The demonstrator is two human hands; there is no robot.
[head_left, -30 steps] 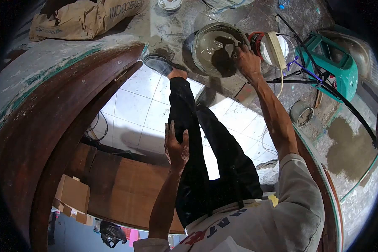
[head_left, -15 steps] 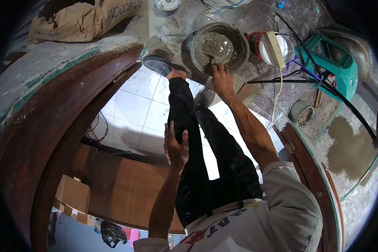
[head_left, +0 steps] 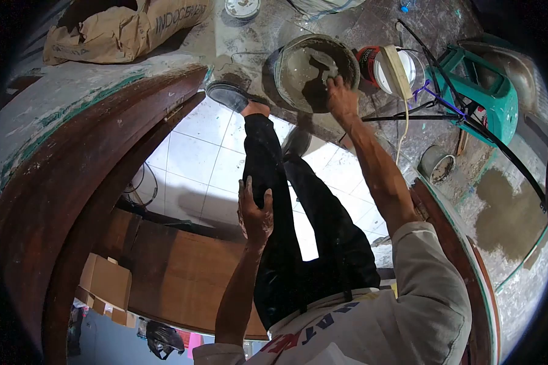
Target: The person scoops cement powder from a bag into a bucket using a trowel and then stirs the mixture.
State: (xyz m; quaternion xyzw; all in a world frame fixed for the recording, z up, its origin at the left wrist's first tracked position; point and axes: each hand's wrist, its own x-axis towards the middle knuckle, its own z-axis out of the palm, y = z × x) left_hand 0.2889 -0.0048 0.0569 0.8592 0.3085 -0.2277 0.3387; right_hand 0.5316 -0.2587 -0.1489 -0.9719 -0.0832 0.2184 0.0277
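A round bucket (head_left: 284, 91) holds wet grey cement mix (head_left: 298, 64), whose surface is partly shiny. My right hand (head_left: 342, 97) reaches over the near right side of its rim. The fingers are curled together and point down into the bucket; whatever they grip, if anything, I cannot make out. My left hand (head_left: 256, 214) rests against my black-trousered leg (head_left: 263, 164), with fingers stretched and thumb apart, holding nothing. Grey residue marks its fingers.
A torn paper cement bag (head_left: 115, 30) lies at upper left. Right of the bucket are a white-lidded pail (head_left: 380, 70), a power strip (head_left: 397, 72) with its cable, and a green plastic stool (head_left: 499, 100). A small pot (head_left: 437, 164) stands nearer; dark wooden frames flank me.
My right hand has moved right along the bucket's near side. The wet mix's surface looks different, with a darker patch near the hand. My left hand stays on my leg.
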